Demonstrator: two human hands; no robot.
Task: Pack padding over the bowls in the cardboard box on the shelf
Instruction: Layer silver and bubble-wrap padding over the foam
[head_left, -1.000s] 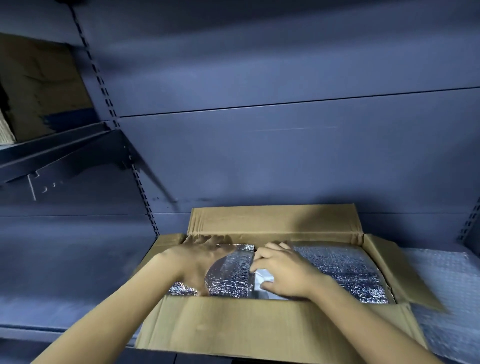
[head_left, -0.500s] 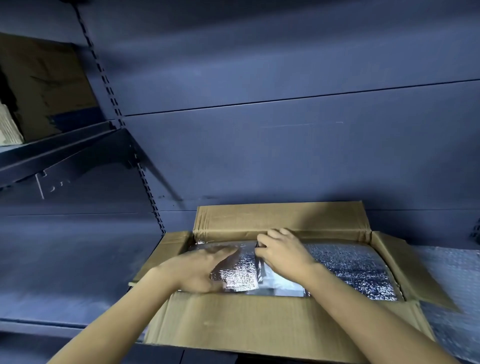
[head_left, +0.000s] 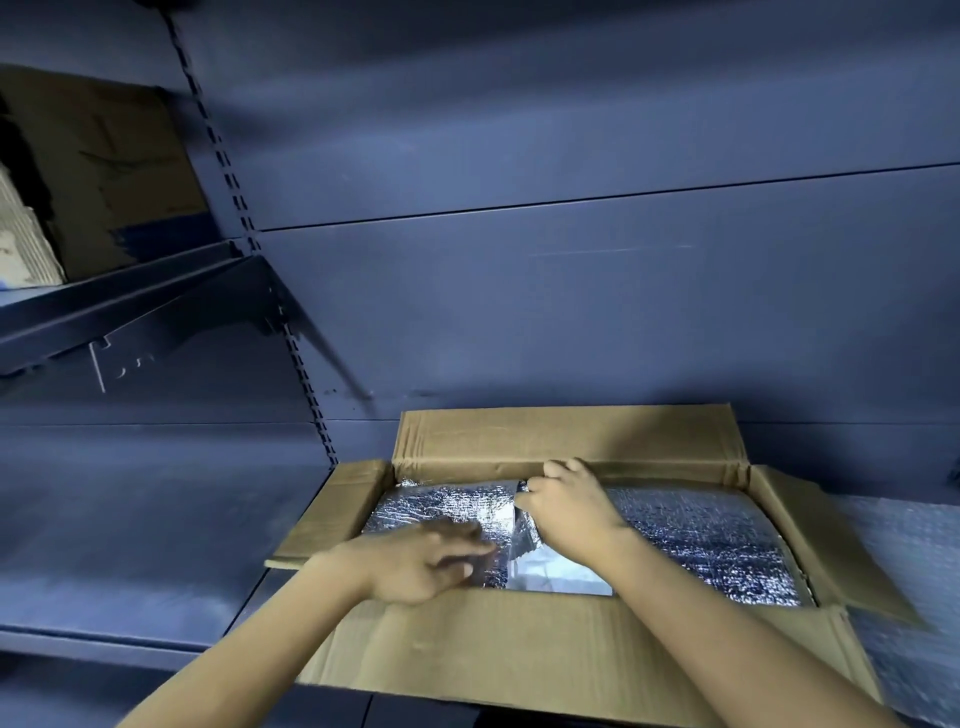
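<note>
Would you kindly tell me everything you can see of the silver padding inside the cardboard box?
The silver padding looks like crinkled, foil-faced sheeting with a fine bubbled texture that glints in the light. It lies roughly flat inside the open cardboard box, covering nearly the whole opening and hiding what is beneath. Near the middle an edge is lifted, with a smoother shiny patch toward the front. The left hand rests on its left part, and the right hand pinches the raised edge.

back panel (head_left: 571, 312): dark blue | slotted upright (head_left: 231, 182) | shelf (head_left: 130, 519): blue | upper shelf (head_left: 130, 306): cardboard (head_left: 104, 171)
</note>
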